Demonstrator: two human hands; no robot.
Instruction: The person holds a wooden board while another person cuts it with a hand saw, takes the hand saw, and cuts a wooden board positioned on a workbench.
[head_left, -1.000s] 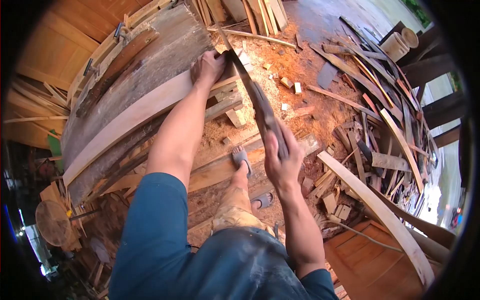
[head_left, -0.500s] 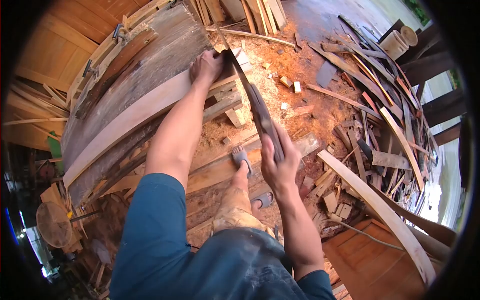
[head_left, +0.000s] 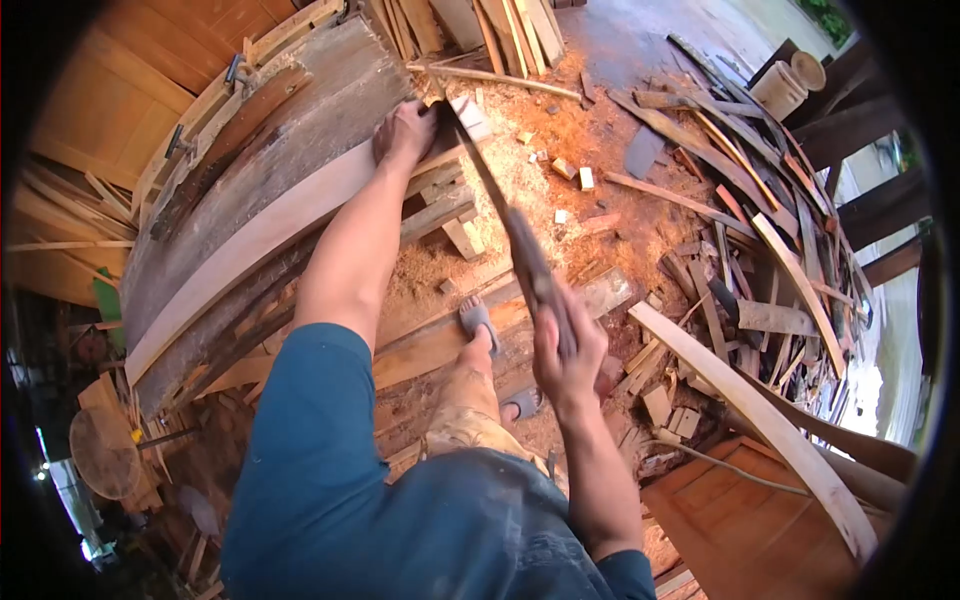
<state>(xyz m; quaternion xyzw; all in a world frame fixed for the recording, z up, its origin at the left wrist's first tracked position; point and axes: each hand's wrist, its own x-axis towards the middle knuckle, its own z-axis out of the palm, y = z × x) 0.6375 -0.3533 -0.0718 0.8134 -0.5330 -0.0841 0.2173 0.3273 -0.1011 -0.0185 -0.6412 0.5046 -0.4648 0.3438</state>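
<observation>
A long handsaw point(head_left: 490, 182) with a dark wooden handle point(head_left: 540, 280) runs diagonally across the middle of the view. My right hand point(head_left: 570, 355) is wrapped around the handle's lower end. At the far end of a pale curved plank point(head_left: 260, 235), my left hand point(head_left: 402, 135) presses down with its fingers curled over the wood, close beside the blade. The plank lies along the edge of a worn, greyish workbench point(head_left: 330, 85). Where exactly the blade meets the wood is partly hidden by a dark shape near my left fingers.
Sawdust and small offcuts point(head_left: 586, 178) cover the floor. A heap of scrap strips point(head_left: 740, 210) lies to the right, with another curved plank point(head_left: 760, 430) nearer me. My sandalled feet point(head_left: 478, 322) stand by boards on the ground. Clamps point(head_left: 175, 140) line the bench's far side.
My right hand has drawn the saw back toward me, down and slightly right. My left hand stays on the plank; the whole view has shifted a little.
</observation>
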